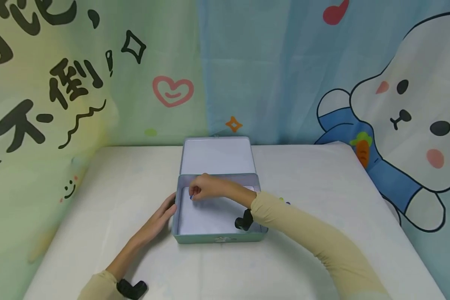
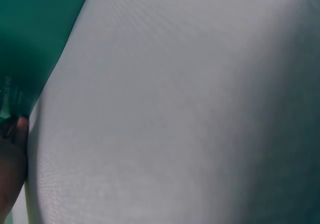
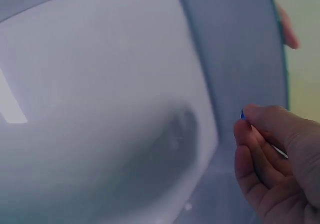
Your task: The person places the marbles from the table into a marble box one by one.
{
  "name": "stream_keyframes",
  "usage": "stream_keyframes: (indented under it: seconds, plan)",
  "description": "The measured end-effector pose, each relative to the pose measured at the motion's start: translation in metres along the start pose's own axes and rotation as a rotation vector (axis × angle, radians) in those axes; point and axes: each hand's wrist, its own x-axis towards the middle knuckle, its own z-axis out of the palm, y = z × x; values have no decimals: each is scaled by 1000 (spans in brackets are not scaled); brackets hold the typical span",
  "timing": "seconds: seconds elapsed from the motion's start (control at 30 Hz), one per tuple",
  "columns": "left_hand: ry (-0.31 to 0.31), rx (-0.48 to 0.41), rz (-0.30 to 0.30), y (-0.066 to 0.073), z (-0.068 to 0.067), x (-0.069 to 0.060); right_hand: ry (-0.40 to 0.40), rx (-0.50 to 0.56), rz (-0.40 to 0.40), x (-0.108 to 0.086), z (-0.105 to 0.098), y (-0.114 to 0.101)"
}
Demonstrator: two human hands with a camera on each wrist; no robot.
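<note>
A shallow green metal box [image 1: 221, 238] with a pale inside stands on the white table, its hinged lid [image 1: 217, 156] raised at the back. Above the box's left part, my right hand [image 1: 208, 186] pinches a small blue piece [image 3: 242, 114] between thumb and forefinger. Most of the piece is hidden by the fingertips, so its kind cannot be told. Against the box's left outer wall rests my left hand [image 1: 159, 218], fingers extended along the side. The left wrist view shows part of that hand [image 2: 15, 156] beside the green wall.
Right of the box, partly behind the right sleeve, lie a small yellow-green piece [image 1: 281, 198] and a small dark blue piece [image 1: 288, 203]. White cloth covers the table [image 1: 210, 271]. A printed curtain [image 1: 270, 75] hangs behind it. Each wrist bears a black camera mount [image 1: 132, 289].
</note>
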Motion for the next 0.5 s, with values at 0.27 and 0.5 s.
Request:
stream_keyframes:
  seconds: [0.27, 0.5]
  plan:
    - [27, 20, -18, -2, 1, 0, -54, -47, 75, 22, 18, 0]
    - [39, 37, -20, 0, 0, 1, -51, -105, 107, 28, 23, 9]
